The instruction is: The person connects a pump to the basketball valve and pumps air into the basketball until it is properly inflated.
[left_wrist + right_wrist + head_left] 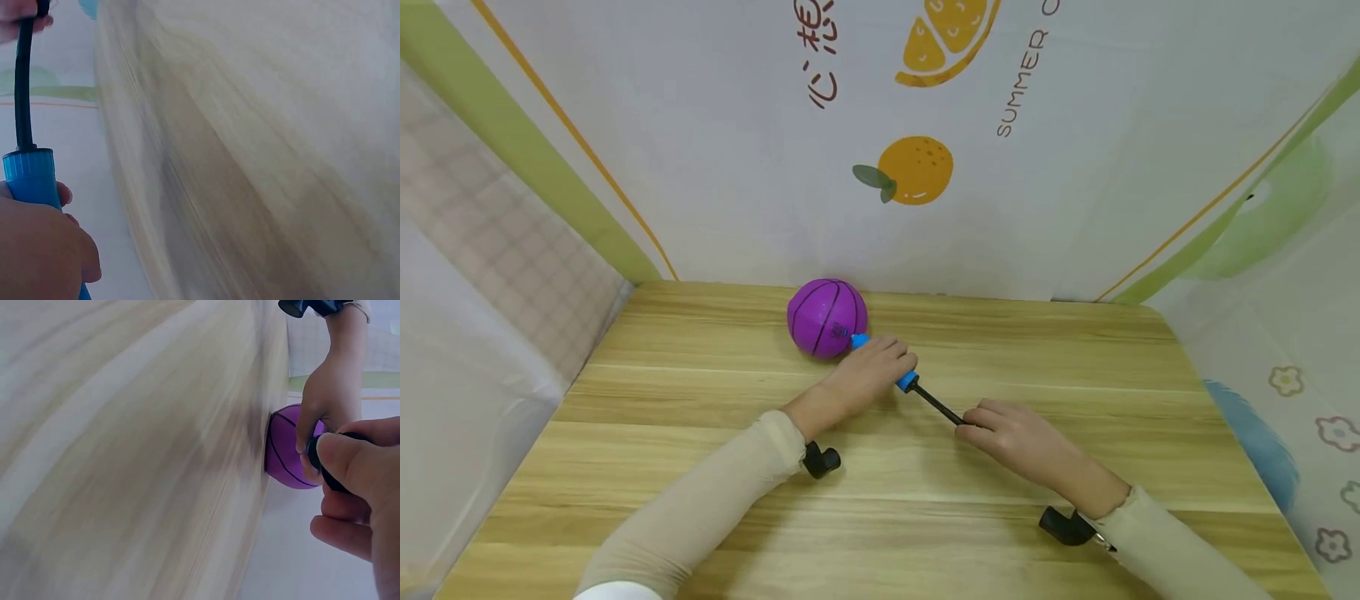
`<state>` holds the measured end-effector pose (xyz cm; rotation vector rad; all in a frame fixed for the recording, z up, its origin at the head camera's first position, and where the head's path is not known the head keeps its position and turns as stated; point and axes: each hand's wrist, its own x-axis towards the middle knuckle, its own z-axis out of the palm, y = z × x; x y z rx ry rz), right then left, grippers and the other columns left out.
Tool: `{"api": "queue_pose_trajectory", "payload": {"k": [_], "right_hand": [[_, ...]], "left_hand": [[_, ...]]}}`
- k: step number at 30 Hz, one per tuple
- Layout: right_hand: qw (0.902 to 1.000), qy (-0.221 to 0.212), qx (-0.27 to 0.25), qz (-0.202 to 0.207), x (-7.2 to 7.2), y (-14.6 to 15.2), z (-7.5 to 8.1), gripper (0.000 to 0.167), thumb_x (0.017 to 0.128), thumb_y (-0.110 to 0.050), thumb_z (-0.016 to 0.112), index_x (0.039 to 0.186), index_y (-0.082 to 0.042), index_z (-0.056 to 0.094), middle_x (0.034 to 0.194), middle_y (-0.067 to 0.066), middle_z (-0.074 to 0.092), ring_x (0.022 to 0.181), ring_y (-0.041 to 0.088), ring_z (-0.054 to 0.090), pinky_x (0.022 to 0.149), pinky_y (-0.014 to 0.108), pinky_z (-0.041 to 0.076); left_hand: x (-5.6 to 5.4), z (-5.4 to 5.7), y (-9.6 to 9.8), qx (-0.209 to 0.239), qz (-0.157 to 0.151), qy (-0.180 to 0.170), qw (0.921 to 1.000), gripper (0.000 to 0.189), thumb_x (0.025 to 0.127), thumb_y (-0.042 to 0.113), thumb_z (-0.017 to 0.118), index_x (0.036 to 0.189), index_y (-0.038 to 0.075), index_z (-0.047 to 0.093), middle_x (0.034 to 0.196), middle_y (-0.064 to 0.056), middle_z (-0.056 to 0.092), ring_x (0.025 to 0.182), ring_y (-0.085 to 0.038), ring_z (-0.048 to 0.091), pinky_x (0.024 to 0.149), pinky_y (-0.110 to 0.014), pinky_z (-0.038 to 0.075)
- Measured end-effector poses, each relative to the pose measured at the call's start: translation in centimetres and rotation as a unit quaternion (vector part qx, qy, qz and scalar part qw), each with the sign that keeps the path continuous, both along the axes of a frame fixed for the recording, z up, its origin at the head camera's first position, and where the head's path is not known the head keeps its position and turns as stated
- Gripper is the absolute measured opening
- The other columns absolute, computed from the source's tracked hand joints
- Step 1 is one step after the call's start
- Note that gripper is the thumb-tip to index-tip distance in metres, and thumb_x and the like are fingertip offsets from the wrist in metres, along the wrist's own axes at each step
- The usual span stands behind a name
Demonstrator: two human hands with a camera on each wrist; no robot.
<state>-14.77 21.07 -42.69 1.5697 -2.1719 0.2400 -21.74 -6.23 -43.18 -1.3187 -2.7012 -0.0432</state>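
A purple ball (826, 318) with black basketball lines sits toward the back of the table. My left hand (871, 373) grips the blue barrel of a hand pump (907, 382), whose blue front end meets the ball's right side. From the barrel's rear a black rod (936, 402) extends toward my right hand (1018, 437), which grips the black handle at its end. In the left wrist view the blue barrel (32, 178) shows inside the curled left fingers, with the rod drawn well out. The right wrist view has thumb and fingers around the black handle (337, 472), the ball (286, 447) beyond.
The wood-grain table (880, 533) stretches under both arms. A white printed cloth (737, 167) with orange pictures hangs behind its back edge, and more cloth hangs on both sides. Each wrist carries a black camera mount (822, 460).
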Motion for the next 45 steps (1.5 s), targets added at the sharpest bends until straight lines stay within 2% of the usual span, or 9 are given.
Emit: {"api": "queue_pose_trajectory", "payload": {"k": [7, 11, 17, 25, 27, 29, 31, 34, 45], "right_hand": [[0.9999, 0.0, -0.015, -0.006, 1.1, 1.3, 0.6, 0.048, 0.112, -0.019, 0.026, 0.097, -0.009, 0.071, 0.094, 0.002, 0.066, 0.083, 0.015, 0.062, 0.07, 0.022, 0.055], [0.9998, -0.005, -0.017, -0.008, 1.1, 1.4, 0.5, 0.048, 0.112, -0.019, 0.026, 0.099, -0.009, 0.071, 0.096, 0.002, 0.067, 0.084, 0.015, 0.063, 0.07, 0.022, 0.055], [0.9997, -0.01, -0.021, -0.01, 0.3, 0.8, 0.5, 0.049, 0.112, -0.019, 0.025, 0.101, -0.009, 0.072, 0.096, 0.002, 0.066, 0.084, 0.014, 0.062, 0.067, 0.022, 0.055], [0.9998, -0.018, -0.002, -0.004, -1.6, -1.2, 0.3, 0.049, 0.111, -0.021, 0.024, 0.101, -0.008, 0.071, 0.095, 0.002, 0.067, 0.084, 0.014, 0.062, 0.067, 0.021, 0.053], [0.9999, -0.015, 0.001, -0.005, -2.1, -1.6, 0.2, 0.043, 0.111, -0.019, 0.03, 0.101, -0.008, 0.071, 0.096, 0.002, 0.067, 0.085, 0.014, 0.062, 0.067, 0.022, 0.054], [0.9999, -0.012, 0.007, -0.006, -2.6, -2.1, 0.2, 0.027, 0.108, -0.012, 0.045, 0.101, -0.009, 0.071, 0.096, 0.002, 0.067, 0.085, 0.014, 0.062, 0.067, 0.021, 0.053], [0.9998, -0.011, 0.012, -0.008, -2.9, -2.6, 0.1, 0.009, 0.1, -0.005, 0.062, 0.101, -0.009, 0.07, 0.096, 0.002, 0.066, 0.084, 0.013, 0.061, 0.067, 0.021, 0.052], [0.9997, -0.008, 0.019, -0.012, -3.3, -3.2, 0.0, 0.021, 0.084, 0.002, 0.078, 0.1, -0.009, 0.07, 0.095, 0.001, 0.066, 0.084, 0.013, 0.061, 0.068, 0.021, 0.053], [0.9996, 0.002, 0.015, -0.023, -3.2, -3.8, 0.1, 0.021, 0.081, 0.001, 0.08, 0.098, -0.008, 0.071, 0.091, 0.002, 0.066, 0.08, 0.013, 0.062, 0.064, 0.02, 0.052]], "left_hand": [[0.0, 0.4, -0.3, 0.008, 0.002, -0.006, 0.9999, 0.025, 0.094, -0.009, 0.061, 0.109, 0.011, 0.059, 0.103, -0.001, 0.057, 0.098, -0.02, 0.047, 0.093, -0.034, 0.044], [0.0, 0.4, 0.0, 0.0, 0.003, -0.007, 1.0, 0.023, 0.094, -0.008, 0.06, 0.11, 0.01, 0.059, 0.105, -0.001, 0.058, 0.1, -0.02, 0.048, 0.097, -0.034, 0.044], [0.0, 0.1, 0.4, -0.01, 0.004, 0.002, 0.9999, 0.02, 0.096, -0.005, 0.061, 0.106, 0.011, 0.057, 0.104, 0.0, 0.058, 0.101, -0.02, 0.05, 0.101, -0.034, 0.043], [0.3, 0.3, 0.7, -0.005, 0.001, 0.008, 1.0, 0.015, 0.098, -0.001, 0.062, 0.105, 0.011, 0.056, 0.104, -0.001, 0.057, 0.104, -0.02, 0.05, 0.104, -0.035, 0.042], [0.3, 0.4, 0.8, -0.005, 0.001, 0.007, 1.0, 0.013, 0.099, 0.002, 0.062, 0.106, 0.011, 0.056, 0.105, -0.001, 0.057, 0.104, -0.02, 0.05, 0.104, -0.035, 0.042], [0.4, 0.4, 0.9, -0.006, 0.002, 0.004, 1.0, 0.012, 0.099, 0.002, 0.062, 0.106, 0.011, 0.056, 0.105, -0.001, 0.057, 0.104, -0.02, 0.05, 0.104, -0.035, 0.042], [0.4, 0.4, 1.0, -0.008, 0.004, 0.0, 1.0, 0.012, 0.099, 0.002, 0.061, 0.106, 0.011, 0.056, 0.105, 0.0, 0.056, 0.104, -0.02, 0.049, 0.105, -0.035, 0.042], [0.4, 0.2, 1.1, -0.009, -0.001, -0.003, 1.0, 0.014, 0.099, -0.001, 0.06, 0.108, 0.01, 0.056, 0.106, -0.001, 0.056, 0.106, -0.02, 0.049, 0.108, -0.036, 0.041], [0.0, 0.2, 0.7, 0.004, -0.006, 0.012, 0.9999, 0.015, 0.098, -0.001, 0.061, 0.106, 0.011, 0.058, 0.104, 0.0, 0.056, 0.102, -0.019, 0.05, 0.098, -0.033, 0.044]]}}
